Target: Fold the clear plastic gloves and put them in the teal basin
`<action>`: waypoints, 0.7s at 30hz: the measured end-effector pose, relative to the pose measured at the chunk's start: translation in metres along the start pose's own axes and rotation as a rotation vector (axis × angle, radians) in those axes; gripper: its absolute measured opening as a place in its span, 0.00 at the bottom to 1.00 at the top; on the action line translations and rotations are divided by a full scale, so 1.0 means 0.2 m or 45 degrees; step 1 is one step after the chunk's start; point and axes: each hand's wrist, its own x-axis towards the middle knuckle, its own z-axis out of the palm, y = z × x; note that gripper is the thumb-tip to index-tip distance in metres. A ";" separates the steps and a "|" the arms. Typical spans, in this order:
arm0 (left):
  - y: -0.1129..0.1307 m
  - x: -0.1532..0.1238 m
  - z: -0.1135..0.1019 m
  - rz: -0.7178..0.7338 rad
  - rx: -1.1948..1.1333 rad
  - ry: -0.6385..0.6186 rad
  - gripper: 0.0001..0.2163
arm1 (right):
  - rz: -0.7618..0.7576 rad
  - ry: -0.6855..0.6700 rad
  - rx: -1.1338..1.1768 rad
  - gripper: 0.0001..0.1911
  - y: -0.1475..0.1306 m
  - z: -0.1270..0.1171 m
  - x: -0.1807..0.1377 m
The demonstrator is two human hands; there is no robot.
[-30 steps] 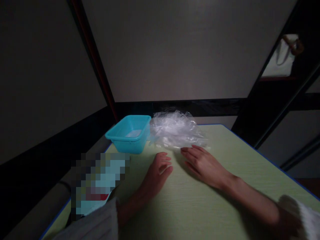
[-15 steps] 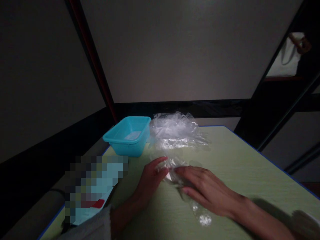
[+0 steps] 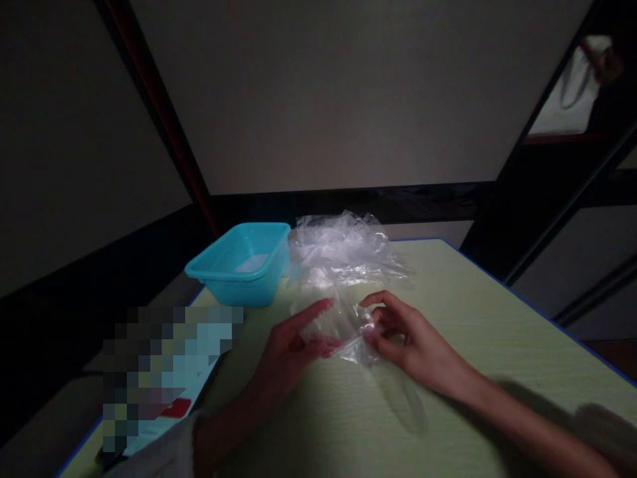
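Observation:
Both of my hands hold one clear plastic bag (image 3: pixel 343 322) a little above the pale green table (image 3: pixel 472 318). My left hand (image 3: pixel 293 338) pinches its left edge between thumb and fingers. My right hand (image 3: pixel 403 332) pinches its right edge, fingers curled. The bag hangs crumpled between them. Just behind it lies a heap of more clear plastic bags (image 3: pixel 343 249).
A turquoise plastic tub (image 3: pixel 239 262) stands at the table's far left corner, beside the heap. A pixelated flat packet (image 3: pixel 164 358) lies at the left edge. The table has a blue rim; dark frame posts and a plain wall stand behind.
My right hand took one bag from the heap and drew it toward me. Both hands have since lifted it off the table and now pinch its two edges.

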 end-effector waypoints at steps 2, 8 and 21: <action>0.00 0.00 0.00 0.007 -0.041 0.032 0.25 | 0.068 -0.004 0.173 0.13 0.00 -0.01 0.02; 0.03 -0.01 0.01 -0.024 0.021 -0.023 0.27 | 0.237 0.049 0.409 0.18 0.00 -0.04 0.04; 0.04 0.01 -0.01 -0.056 0.070 -0.011 0.31 | 0.265 0.064 0.437 0.20 0.01 -0.11 0.06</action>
